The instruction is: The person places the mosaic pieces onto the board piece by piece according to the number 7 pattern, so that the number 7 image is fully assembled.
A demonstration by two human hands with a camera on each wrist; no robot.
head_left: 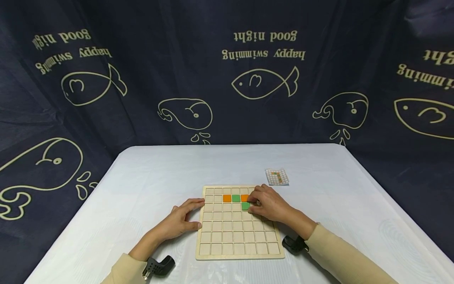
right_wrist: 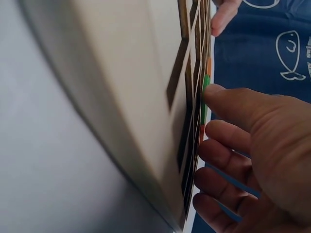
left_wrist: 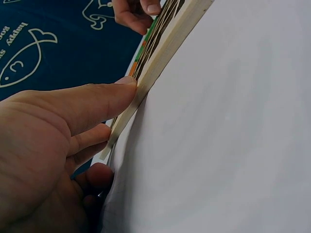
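Note:
A wooden grid board (head_left: 216, 257) lies flat on the table. In its second row from the far edge sit an orange tile (head_left: 227, 198), a green tile (head_left: 235, 198) and another orange tile (head_left: 244, 197). A second green tile (head_left: 245, 206) lies just below that last orange one. My right hand (head_left: 267, 203) is over the board's far right part, thumb at the lower green tile and other fingers loosely bent by the right orange tile. My left hand (head_left: 177, 221) rests against the board's left edge, thumb and fingers extended and spread along it.
A small card (head_left: 277, 177) printed with a coloured grid pattern lies beyond the board's far right corner. The table has a white cover (head_left: 170, 165). Behind it hangs a dark blue cloth (head_left: 220, 86) with fish and whale drawings.

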